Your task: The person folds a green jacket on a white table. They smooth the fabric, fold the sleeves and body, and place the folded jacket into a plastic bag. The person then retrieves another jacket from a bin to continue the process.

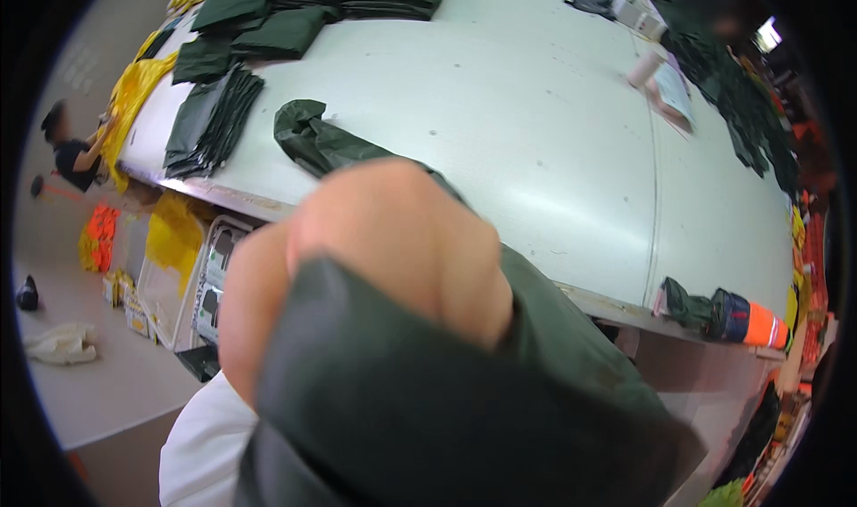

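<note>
My hand (393,239) curls by the dark green cloth (446,409), low in the middle. I can't tell how tight I hold it. I seem to be lifting it; next needs steady fingers.

Fisheye is looking down

The left of two head-worn cameras is facing down and forward across the table (500,87). Its near edge is slanting from left to lower right, bending with the lens, while the surface is spreading toward the upper rim. A blurred hand (393,239) is looming close, covering part of that edge.
</note>
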